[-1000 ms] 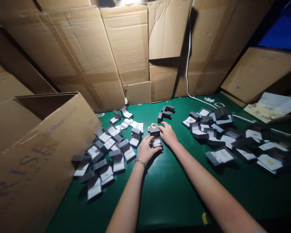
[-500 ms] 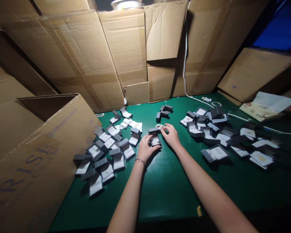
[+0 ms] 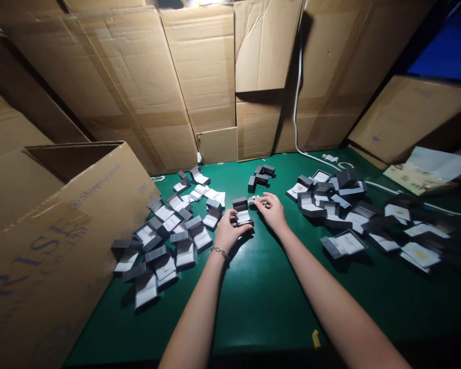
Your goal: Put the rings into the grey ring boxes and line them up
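Observation:
My left hand (image 3: 227,228) is closed around the side of a small dark jewelry box (image 3: 243,216), its lid raised and its pale lining facing me. Just right of that box, the fingers of my right hand (image 3: 272,209) are pinched together at a small cluster of whitish pieces (image 3: 254,200), too small to make out. Whether one piece is between the fingertips I cannot tell. Behind my hands stand several dark boxes (image 3: 262,179). To the left lie several open grey boxes (image 3: 185,250) with white inserts, and loose white inserts (image 3: 211,195).
On the right, several open boxes (image 3: 346,243) and white cards (image 3: 420,253) are spread over the green table (image 3: 269,312). A large open carton (image 3: 61,246) flanks the left side. Stacked cartons (image 3: 200,66) wall off the back, with a white cable (image 3: 296,102) running down.
The box in my left hand has tipped back, its lid and inside now facing me more. My right hand stays by the whitish pieces. The view has shifted slightly.

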Available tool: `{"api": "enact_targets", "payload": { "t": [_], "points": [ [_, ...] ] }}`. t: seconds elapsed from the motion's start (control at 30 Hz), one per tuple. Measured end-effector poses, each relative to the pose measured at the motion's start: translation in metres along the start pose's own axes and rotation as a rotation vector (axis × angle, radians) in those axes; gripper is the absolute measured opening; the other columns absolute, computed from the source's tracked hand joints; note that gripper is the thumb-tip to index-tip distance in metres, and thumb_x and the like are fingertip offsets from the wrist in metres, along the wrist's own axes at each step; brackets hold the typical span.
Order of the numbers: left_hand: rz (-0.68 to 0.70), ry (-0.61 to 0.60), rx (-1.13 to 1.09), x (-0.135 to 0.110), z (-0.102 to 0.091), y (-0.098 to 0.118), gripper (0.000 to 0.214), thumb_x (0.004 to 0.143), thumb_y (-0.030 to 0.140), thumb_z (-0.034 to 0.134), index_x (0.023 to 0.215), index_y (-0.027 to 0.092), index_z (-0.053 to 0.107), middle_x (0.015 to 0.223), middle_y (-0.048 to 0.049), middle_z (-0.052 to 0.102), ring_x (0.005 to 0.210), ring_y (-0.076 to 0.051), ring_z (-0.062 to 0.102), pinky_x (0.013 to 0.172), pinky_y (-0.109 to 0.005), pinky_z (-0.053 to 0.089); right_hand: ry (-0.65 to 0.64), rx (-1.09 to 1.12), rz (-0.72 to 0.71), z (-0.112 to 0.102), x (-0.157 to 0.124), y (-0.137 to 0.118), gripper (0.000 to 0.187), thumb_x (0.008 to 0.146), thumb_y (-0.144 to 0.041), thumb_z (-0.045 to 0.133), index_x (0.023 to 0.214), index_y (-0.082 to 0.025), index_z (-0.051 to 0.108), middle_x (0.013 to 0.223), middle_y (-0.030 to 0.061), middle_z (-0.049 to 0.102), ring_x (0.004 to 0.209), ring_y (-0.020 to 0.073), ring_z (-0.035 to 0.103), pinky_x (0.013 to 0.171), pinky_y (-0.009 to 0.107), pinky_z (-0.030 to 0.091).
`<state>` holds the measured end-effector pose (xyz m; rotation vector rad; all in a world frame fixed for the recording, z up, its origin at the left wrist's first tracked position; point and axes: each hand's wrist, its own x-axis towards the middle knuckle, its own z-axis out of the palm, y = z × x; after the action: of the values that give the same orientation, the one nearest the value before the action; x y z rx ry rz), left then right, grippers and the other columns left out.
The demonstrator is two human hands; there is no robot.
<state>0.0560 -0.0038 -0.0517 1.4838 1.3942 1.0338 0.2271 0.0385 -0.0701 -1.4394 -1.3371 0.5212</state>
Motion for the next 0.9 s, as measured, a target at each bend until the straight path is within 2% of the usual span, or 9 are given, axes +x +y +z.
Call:
{"api": "enact_targets", "payload": {
  "t": [0.13, 0.27, 0.33, 0.43, 0.5, 0.63, 0.77, 0.83, 0.9],
  "points": [
    [-0.014, 0.025, 0.009, -0.001, 0.000, 0.000, 0.047, 0.057, 0.025, 0.081, 0.086, 0.021, 0.044, 0.086, 0.0004, 0.057, 0.079, -0.014, 0.064, 0.077, -0.036, 0.056, -0.045, -0.190, -0.047, 0.002, -0.004, 0.001, 0.015, 0.068, -0.031, 0.063, 0.078, -0.021, 0.065, 0.122, 0.0124, 0.058, 0.116, 0.0289, 0.052, 0.101, 0.049, 0.038],
    [-0.023, 0.025, -0.002, 0.000, 0.000, 0.000, 0.047, 0.058, 0.024, 0.080, 0.087, 0.021, 0.043, 0.090, -0.0001, 0.057, 0.076, -0.012, 0.063, 0.075, -0.033, 0.056, -0.082, -0.387, 0.000, 0.001, -0.008, -0.001, 0.057, 0.063, -0.032, 0.069, 0.118, -0.025, 0.056, 0.125, 0.0110, 0.058, 0.122, 0.0358, 0.045, 0.104, 0.068, 0.016],
    [-0.032, 0.025, 0.002, 0.001, -0.001, 0.001, 0.048, 0.057, 0.024, 0.081, 0.088, 0.021, 0.044, 0.092, -0.0009, 0.056, 0.074, -0.011, 0.063, 0.072, -0.032, 0.055, -0.108, -0.410, 0.038, 0.000, -0.008, -0.002, 0.063, 0.066, -0.031, 0.067, 0.126, -0.026, 0.049, 0.117, 0.0093, 0.063, 0.118, 0.0345, 0.049, 0.103, 0.070, 0.013],
    [-0.052, 0.018, 0.009, 0.004, -0.001, 0.001, 0.050, 0.057, 0.027, 0.081, 0.089, 0.021, 0.044, 0.092, -0.0012, 0.057, 0.067, -0.010, 0.062, 0.068, -0.030, 0.054, -0.098, -0.375, 0.032, -0.001, -0.005, -0.003, 0.058, 0.069, -0.029, 0.064, 0.124, -0.024, 0.049, 0.108, 0.0081, 0.066, 0.110, 0.0315, 0.055, 0.103, 0.068, 0.018],
    [-0.054, 0.021, 0.021, 0.006, -0.002, 0.000, 0.050, 0.057, 0.028, 0.081, 0.089, 0.021, 0.044, 0.089, -0.0010, 0.058, 0.063, -0.009, 0.060, 0.067, -0.030, 0.053, -0.059, -0.288, -0.011, -0.001, -0.005, -0.003, 0.056, 0.068, -0.031, 0.065, 0.121, -0.022, 0.050, 0.106, 0.0088, 0.066, 0.106, 0.0296, 0.057, 0.102, 0.061, 0.029],
    [-0.040, 0.050, 0.028, 0.008, -0.002, 0.000, 0.050, 0.056, 0.030, 0.081, 0.089, 0.021, 0.045, 0.087, -0.0010, 0.059, 0.062, -0.009, 0.058, 0.068, -0.030, 0.050, 0.117, -0.048, -0.023, -0.003, -0.010, -0.003, 0.061, 0.066, -0.040, 0.067, 0.121, -0.020, 0.048, 0.102, 0.0085, 0.064, 0.099, 0.0249, 0.060, 0.090, 0.045, 0.047],
    [-0.053, 0.053, -0.006, 0.007, -0.001, 0.001, 0.050, 0.055, 0.028, 0.082, 0.090, 0.021, 0.046, 0.088, -0.0002, 0.058, 0.059, -0.008, 0.057, 0.067, -0.029, 0.049, 0.267, 0.096, -0.022, -0.008, -0.024, -0.005, 0.060, 0.070, -0.042, 0.066, 0.122, -0.021, 0.045, 0.103, 0.0081, 0.061, 0.096, 0.0218, 0.060, 0.084, 0.040, 0.051],
    [-0.044, 0.068, 0.012, 0.006, -0.001, 0.001, 0.050, 0.055, 0.028, 0.082, 0.089, 0.021, 0.046, 0.086, 0.0005, 0.058, 0.058, -0.007, 0.055, 0.067, -0.028, 0.049, 0.326, 0.078, -0.083, -0.011, -0.029, -0.008, 0.057, 0.072, -0.040, 0.063, 0.123, -0.020, 0.045, 0.108, 0.0101, 0.059, 0.098, 0.0213, 0.060, 0.085, 0.039, 0.051],
    [-0.038, 0.069, 0.021, 0.006, -0.001, 0.002, 0.049, 0.055, 0.028, 0.082, 0.089, 0.021, 0.047, 0.086, 0.0006, 0.058, 0.058, -0.007, 0.054, 0.066, -0.028, 0.048, 0.301, -0.007, -0.159, -0.013, -0.030, -0.010, 0.053, 0.075, -0.037, 0.061, 0.122, -0.020, 0.046, 0.114, 0.0130, 0.058, 0.104, 0.0228, 0.059, 0.089, 0.041, 0.048]
  ]
}}
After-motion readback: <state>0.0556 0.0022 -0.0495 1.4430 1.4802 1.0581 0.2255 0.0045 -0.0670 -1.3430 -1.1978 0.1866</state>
